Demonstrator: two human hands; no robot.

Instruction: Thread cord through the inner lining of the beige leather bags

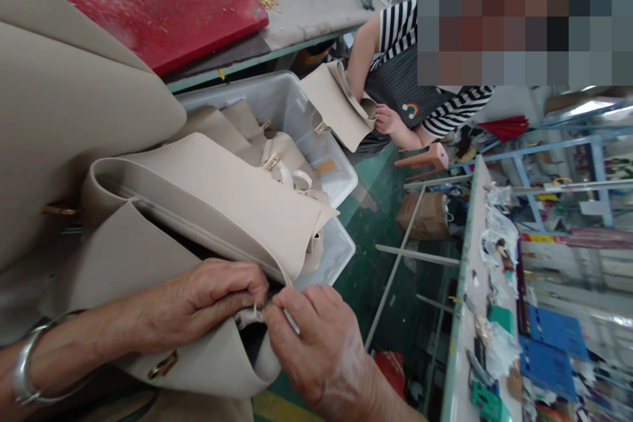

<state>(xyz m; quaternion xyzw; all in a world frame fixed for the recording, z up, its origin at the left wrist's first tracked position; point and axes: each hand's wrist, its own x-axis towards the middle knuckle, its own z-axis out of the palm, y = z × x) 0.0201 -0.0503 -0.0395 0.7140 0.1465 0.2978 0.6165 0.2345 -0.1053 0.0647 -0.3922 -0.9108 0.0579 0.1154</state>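
Two hands meet at one spot on the open top edge of the beige handbag (198, 204). The left hand (212, 303), fingers curled closed, pinches a small tab there. The right hand (316, 343) pinches the same edge, thumb against forefinger. The beige handbag is held clear of any surface, at the near edge of the clear bin (297, 102), which holds more bags.

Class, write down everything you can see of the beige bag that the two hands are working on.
The bag is beige, smooth and leather-like, with a stitched seam along its top panel. It lies tilted, its mouth open and dark inside. A gold clasp sits on its lower panel. The left hand and right hand meet at its rim, both pinching the edge between thumb and fingers.
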